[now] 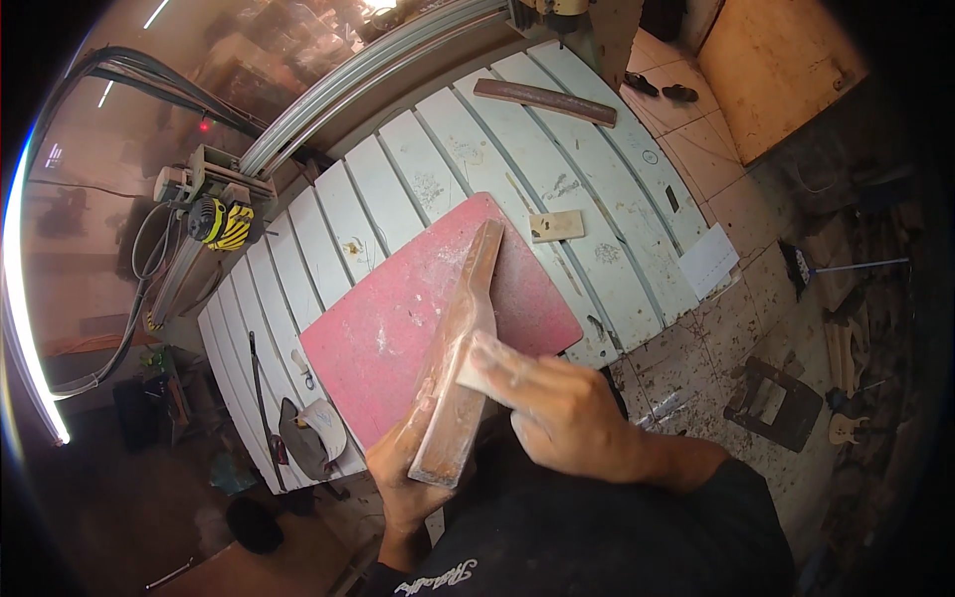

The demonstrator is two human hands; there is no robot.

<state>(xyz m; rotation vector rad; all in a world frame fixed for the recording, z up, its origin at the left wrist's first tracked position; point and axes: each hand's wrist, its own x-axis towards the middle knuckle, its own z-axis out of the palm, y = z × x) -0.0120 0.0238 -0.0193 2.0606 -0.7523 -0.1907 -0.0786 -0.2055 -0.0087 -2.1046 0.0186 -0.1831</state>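
Note:
A long, shaped wooden piece (458,388) with dusty, tapering ends leans over a pink board (368,328) on the slatted white table (418,169). My left hand (398,458) grips the piece near its lower end from the left, fingers wrapped round it. My right hand (567,418) holds a small pale block (479,366) against the right side of the piece, its fingers closed over the block and slightly blurred. The far end of the piece lies over the board's upper part.
A dark strip (545,99) and a small pale board (557,224) lie on the table. A machine gantry (318,95) with a yellow-striped motor (224,224) runs along the back and left. Paper (708,261) sits at the right corner; long tools (264,398) at the left.

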